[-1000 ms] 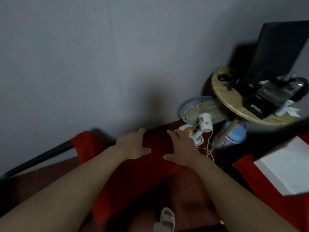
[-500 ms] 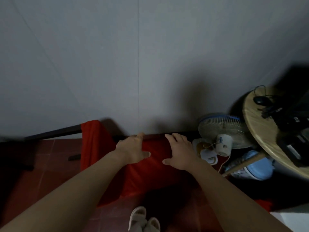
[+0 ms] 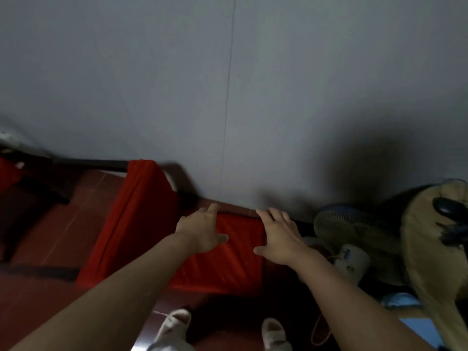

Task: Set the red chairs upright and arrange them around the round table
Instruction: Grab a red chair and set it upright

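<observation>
Both the left hand point(image 3: 202, 230) and right hand point(image 3: 279, 236) lie spread on the toppled red fabric chair point(image 3: 141, 224) at centre frame, not yet upright or by the round wooden table point(image 3: 428, 252).

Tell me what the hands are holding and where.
Both the left hand and the right hand are on the far edge of the red chair; whether the fingers grip it cannot be told.
</observation>
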`<state>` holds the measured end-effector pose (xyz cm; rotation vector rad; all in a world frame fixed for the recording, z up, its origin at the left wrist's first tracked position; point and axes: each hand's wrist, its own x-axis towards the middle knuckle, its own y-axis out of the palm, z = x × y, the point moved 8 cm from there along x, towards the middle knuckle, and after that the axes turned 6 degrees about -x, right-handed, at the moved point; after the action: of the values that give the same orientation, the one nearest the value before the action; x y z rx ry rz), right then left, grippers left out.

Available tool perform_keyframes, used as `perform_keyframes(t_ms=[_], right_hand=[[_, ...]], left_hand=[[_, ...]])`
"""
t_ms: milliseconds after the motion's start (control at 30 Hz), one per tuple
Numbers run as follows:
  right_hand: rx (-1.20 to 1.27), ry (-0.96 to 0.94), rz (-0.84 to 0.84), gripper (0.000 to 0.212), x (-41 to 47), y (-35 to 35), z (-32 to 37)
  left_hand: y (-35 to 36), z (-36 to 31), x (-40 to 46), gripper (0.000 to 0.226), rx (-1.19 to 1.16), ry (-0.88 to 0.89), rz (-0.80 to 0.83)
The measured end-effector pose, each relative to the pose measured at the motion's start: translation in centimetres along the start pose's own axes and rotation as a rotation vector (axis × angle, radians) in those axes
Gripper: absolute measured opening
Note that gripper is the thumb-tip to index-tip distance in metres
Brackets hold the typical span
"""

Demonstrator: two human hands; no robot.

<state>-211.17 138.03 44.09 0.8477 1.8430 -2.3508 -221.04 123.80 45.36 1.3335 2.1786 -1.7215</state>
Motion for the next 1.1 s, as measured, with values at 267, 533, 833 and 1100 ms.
perform_keyframes(t_ms=[267,533,833,1100], right_hand=[[-0.133,-0.187,0.076,0.101,-1.1,3.4,-6.7],[-0.173,-0.277,0.149,0.098,-1.6,9.4,-8.3],[-0.204,-0.296,0.086,0.093,1.5,17.8,-10.3],[-0.142,-0.3,0.068,0.09,6.0,29.1,-14.3]], left_hand=[[9.3,-5.9,-2.8,0.08,-0.134,-0.19,-0.082],[14.8,-4.9,-3.3,0.08,-0.146,-0.294,-0.13],[23.4,-3.5,1.9,0.076,-0.077,-0.223,-0.111],[33.6,-1.8,10.0,0.079,-0.012,-0.171,-0.154]])
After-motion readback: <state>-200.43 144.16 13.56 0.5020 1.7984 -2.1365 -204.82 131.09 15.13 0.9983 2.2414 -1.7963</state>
